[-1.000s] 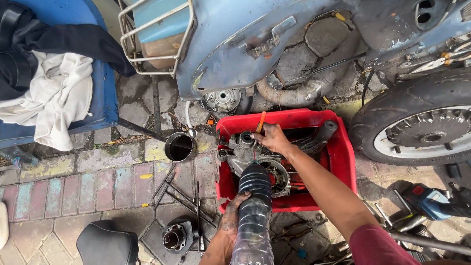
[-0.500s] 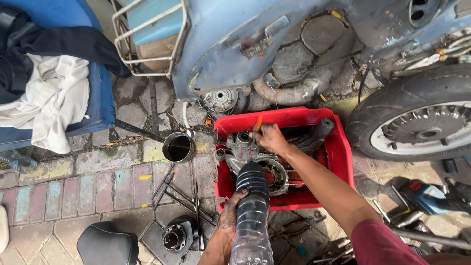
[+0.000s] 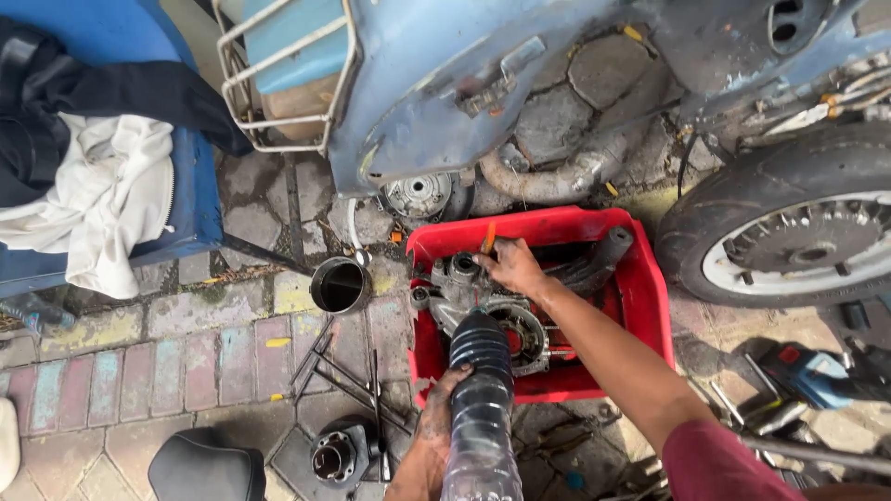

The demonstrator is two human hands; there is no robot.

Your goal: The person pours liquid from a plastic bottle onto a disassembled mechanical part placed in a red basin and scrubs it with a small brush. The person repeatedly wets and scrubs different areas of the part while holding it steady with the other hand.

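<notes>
Left grip [image 3: 436, 436] one bottle [image 3: 481, 408], right grip [image 3: 512, 267] one brush [image 3: 487, 237]

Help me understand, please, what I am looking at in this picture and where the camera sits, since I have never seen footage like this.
The picture comes from a camera worn on a person's head, looking down at their own two bare, grimy hands. There is no machine; the hands do the work.

The left hand holds a clear plastic bottle with a dark ribbed top, tilted toward a metal engine part. That part lies in a red plastic tray on the paved ground. The right hand rests on the engine part and grips an orange-handled tool.

Around them: a blue scooter body above, a tyre at the right, a dark metal cylinder and some long rods left of the tray, and white and dark cloths on a blue seat at the far left.
</notes>
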